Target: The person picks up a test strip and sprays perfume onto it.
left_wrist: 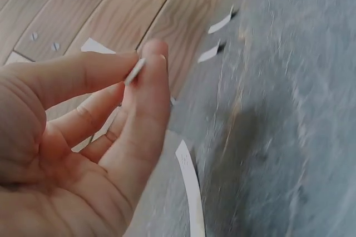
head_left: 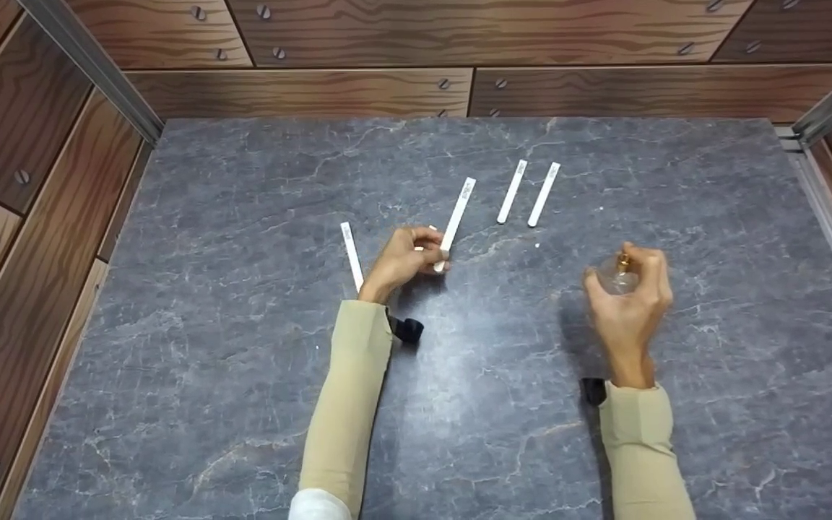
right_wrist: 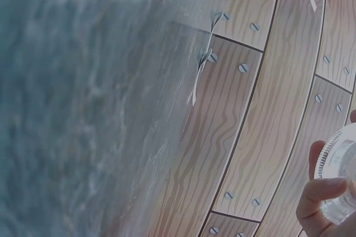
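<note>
Nearest, two tan-sleeved arms are reaching over the grey marble tabletop (head_left: 243, 375). At about 3 o'clock from the middle of the slab, the right hand (head_left: 629, 300) is curling its fingers around a small clear perfume bottle (head_left: 617, 276) with a gold top, holding it just off the surface; the right wrist view is showing the glass base between fingertips. Toward 11 o'clock from that bottle, the left hand (head_left: 403, 258) is pinching the lower end of a white paper strip (head_left: 457, 217) between thumb and fingers, the strip slanting up toward 1 o'clock. Just at 9 o'clock of that hand, a second strip (head_left: 352, 255) is lying flat. Farther off, toward 12 o'clock, two more strips (head_left: 529, 192) are lying side by side, apart from each other.
</note>
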{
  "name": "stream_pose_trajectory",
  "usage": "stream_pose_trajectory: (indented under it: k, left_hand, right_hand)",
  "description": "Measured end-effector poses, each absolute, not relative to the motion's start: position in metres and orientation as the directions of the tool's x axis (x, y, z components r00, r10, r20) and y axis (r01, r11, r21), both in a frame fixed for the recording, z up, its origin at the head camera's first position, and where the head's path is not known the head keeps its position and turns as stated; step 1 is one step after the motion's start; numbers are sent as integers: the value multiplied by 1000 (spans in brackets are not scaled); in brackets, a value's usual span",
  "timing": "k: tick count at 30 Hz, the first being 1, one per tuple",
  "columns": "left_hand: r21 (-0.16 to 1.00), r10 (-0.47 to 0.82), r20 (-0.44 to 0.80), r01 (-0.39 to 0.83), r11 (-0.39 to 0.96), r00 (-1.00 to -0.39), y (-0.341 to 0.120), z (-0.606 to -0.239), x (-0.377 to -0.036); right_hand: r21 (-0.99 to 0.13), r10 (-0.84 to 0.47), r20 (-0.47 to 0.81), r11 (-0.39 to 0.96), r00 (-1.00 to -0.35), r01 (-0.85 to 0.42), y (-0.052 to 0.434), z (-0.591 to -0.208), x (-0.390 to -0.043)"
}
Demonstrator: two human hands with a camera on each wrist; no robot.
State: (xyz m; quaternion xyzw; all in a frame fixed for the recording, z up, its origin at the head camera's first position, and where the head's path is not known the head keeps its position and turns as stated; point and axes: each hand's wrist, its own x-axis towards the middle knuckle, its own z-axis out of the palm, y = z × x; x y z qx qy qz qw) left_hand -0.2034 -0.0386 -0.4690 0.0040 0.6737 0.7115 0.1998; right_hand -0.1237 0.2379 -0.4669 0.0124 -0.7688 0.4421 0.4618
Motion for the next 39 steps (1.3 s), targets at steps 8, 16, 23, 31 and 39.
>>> stream_pose_trajectory:
  k: [8,16,23,31,39]
  left_hand:
    - [959,350,-235,-274,-66,-907,-27,-462,-185]
    - [974,324,-218,-227,10,-921,-20,-458,-168]
    - [978,318,-209,-200,60,-925,-17,-457,-155]
    - [984,304,-180,-167,67,-936,-13,-458,-140]
    - [987,302,-161,-146,73,-940,-14,-458,-129]
  right_hand:
    - [-671,393,720,605,-572,-428,238,-468,-124]
    - [-669,397,723,607,-565,-429,236,-468,-125]
    - [-668,378,720,605,-583,-433,237,-471,-125]
    - [-667,350,718,593,-602,-451,236,-470,-124]
    - [-661,334,721,595,-607,-457,238,-470,-125]
